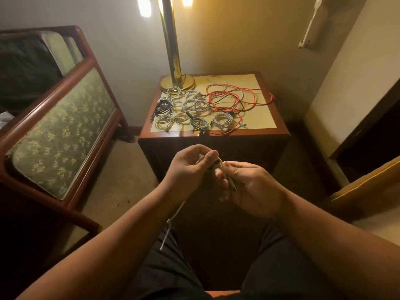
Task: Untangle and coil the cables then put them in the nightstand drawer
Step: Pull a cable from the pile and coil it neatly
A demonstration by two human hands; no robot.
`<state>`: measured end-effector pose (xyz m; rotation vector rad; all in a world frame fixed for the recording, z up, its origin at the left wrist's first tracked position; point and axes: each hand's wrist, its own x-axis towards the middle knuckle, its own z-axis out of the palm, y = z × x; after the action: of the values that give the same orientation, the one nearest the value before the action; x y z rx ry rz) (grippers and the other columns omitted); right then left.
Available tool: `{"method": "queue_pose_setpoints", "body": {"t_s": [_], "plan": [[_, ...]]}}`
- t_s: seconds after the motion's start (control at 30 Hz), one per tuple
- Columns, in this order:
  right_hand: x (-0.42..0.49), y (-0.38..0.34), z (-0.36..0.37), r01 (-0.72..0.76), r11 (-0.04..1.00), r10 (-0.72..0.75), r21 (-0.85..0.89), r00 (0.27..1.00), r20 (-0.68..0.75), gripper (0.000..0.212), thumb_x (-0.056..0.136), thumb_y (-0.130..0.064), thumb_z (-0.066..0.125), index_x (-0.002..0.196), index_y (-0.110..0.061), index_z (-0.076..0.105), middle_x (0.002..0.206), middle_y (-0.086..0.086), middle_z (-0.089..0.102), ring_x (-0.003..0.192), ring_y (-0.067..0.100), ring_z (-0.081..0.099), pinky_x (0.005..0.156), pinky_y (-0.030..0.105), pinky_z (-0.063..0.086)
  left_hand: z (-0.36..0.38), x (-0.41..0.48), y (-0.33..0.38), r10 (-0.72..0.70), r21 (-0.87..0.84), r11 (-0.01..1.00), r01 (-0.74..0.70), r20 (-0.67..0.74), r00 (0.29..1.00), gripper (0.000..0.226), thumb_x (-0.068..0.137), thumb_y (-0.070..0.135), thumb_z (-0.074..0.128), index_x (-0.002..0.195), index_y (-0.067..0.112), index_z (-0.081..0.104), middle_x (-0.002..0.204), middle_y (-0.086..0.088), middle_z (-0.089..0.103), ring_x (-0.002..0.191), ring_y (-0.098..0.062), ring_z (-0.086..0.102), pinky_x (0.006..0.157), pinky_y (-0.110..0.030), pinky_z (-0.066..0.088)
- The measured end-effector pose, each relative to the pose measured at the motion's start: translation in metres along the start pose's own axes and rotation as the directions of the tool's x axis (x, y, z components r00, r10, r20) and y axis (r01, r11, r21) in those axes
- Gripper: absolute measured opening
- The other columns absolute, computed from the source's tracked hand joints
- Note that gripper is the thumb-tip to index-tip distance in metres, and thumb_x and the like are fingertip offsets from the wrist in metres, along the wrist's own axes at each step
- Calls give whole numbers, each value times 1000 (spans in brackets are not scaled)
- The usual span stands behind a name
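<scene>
Both hands hold one thin white cable in front of the nightstand. My left hand pinches it between thumb and fingers. My right hand grips a small loop of it, with a plug end sticking down past the fingers. The cable's loose tail hangs below my left wrist onto my lap. On the nightstand top lie several coiled white cables, a black coil, a green coil and a loose tangle of red cable. The nightstand front is dark; I cannot make out a drawer.
A brass lamp stands at the nightstand's back left corner. A wooden-framed chair with green patterned cushions stands at the left. A yellow upholstered edge lies at the right. My dark-trousered legs fill the bottom of the view.
</scene>
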<state>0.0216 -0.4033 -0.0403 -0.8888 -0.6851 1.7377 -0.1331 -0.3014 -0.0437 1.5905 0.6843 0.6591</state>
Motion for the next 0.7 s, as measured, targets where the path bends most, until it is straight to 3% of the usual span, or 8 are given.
{"method": "queue_pose_setpoints", "body": {"t_s": [0.07,0.13,0.27,0.43,0.5,0.57,0.63,0.7], "plan": [[0,-2,5,24,997,-23,72,1000,-5,27,105,-23,37,95,-7,56,77,5,48,67,15,49,64,28,50,8,-2,-10,-48,-65,997,50,29,998,27,92,37,59,94,12,70,85,-10,68,76,-22,65,66,-34,55],[0,-3,8,61,990,-54,128,997,-56,30,108,-23,34,95,-6,55,76,5,47,68,15,47,63,27,51,16,-4,-17,-125,-87,988,128,37,991,25,99,33,53,92,15,69,72,-1,65,61,-15,60,52,-29,51],[5,-3,5,174,972,-140,158,969,-205,31,108,-25,36,93,-5,56,74,5,52,67,15,50,66,29,51,26,-5,-27,-256,28,967,255,71,964,28,106,31,48,88,19,66,60,4,54,48,-11,49,44,-29,43],[14,-14,-13,347,918,-197,194,821,-536,29,109,-23,38,96,-7,58,67,0,51,61,12,49,69,29,47,37,-14,-19,-335,282,916,285,150,930,33,107,33,48,86,21,70,65,2,55,56,-15,47,52,-30,36],[15,-13,-26,336,942,-242,25,727,-643,29,110,-22,38,97,-8,60,68,0,52,64,13,49,71,30,48,38,-15,-9,-303,408,889,206,189,934,32,106,37,50,86,24,71,71,0,59,61,-14,50,56,-30,39],[14,-12,-39,215,946,-323,-242,654,-684,30,110,-24,38,99,-8,62,75,3,53,72,16,52,73,30,52,37,-17,1,-255,463,879,115,253,933,26,104,38,53,87,27,70,71,7,61,60,-7,52,55,-26,42],[10,-11,-47,48,896,-349,-441,690,-634,32,110,-27,38,102,-8,63,82,6,57,80,19,57,74,30,56,34,-17,10,-158,528,849,-21,291,943,17,101,35,58,89,29,68,75,9,63,63,-4,56,56,-23,46],[7,-10,-48,-108,814,-255,-571,816,-518,35,110,-28,40,103,-6,66,84,8,62,80,20,62,69,27,58,29,-16,12,-49,556,823,-112,267,962,13,99,29,62,89,25,69,77,8,63,66,-4,59,57,-25,48]]}}
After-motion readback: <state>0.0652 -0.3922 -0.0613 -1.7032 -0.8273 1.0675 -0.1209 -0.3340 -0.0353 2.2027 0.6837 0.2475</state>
